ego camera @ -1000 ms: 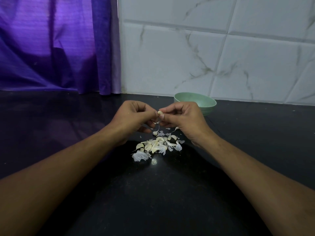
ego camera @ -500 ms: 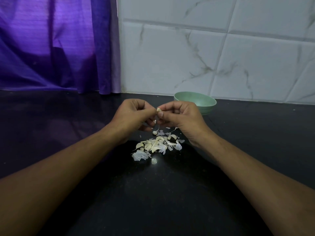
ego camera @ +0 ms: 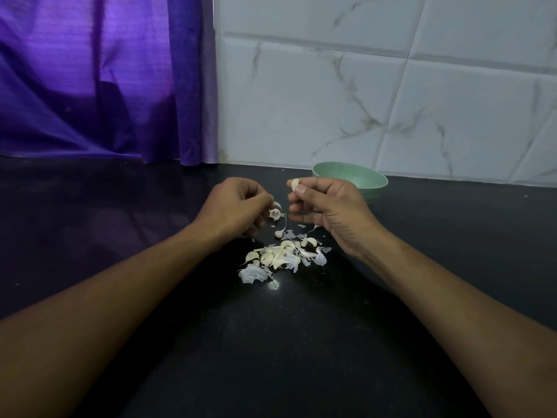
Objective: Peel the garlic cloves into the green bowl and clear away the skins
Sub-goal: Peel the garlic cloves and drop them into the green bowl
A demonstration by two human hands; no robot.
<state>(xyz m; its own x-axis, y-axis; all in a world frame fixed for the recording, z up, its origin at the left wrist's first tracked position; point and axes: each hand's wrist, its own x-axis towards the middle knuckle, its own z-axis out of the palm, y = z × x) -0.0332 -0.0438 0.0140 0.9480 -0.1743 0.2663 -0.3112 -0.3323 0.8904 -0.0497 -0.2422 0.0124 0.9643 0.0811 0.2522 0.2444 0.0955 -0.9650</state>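
My right hand [ego camera: 325, 208] pinches a pale garlic clove [ego camera: 295, 184] between thumb and forefinger, held up just left of the green bowl [ego camera: 352, 179]. My left hand [ego camera: 238, 206] is curled, with bits of papery garlic skin [ego camera: 275, 212] at its fingertips. Below and between the hands, a heap of garlic cloves and white skins [ego camera: 280, 256] lies on the black counter [ego camera: 271, 342]. The bowl stands near the back wall; its inside is mostly hidden from this angle.
A purple curtain [ego camera: 99, 79] hangs at the back left down to the counter. White marbled wall tiles [ego camera: 391, 86] rise right behind the bowl. A small bright glint [ego camera: 273, 285] shows on the counter just in front of the heap.
The hands, joined on one clove before, have pulled apart. The right hand keeps the clove and has lifted slightly; the left hand has moved left and down with skin pieces.
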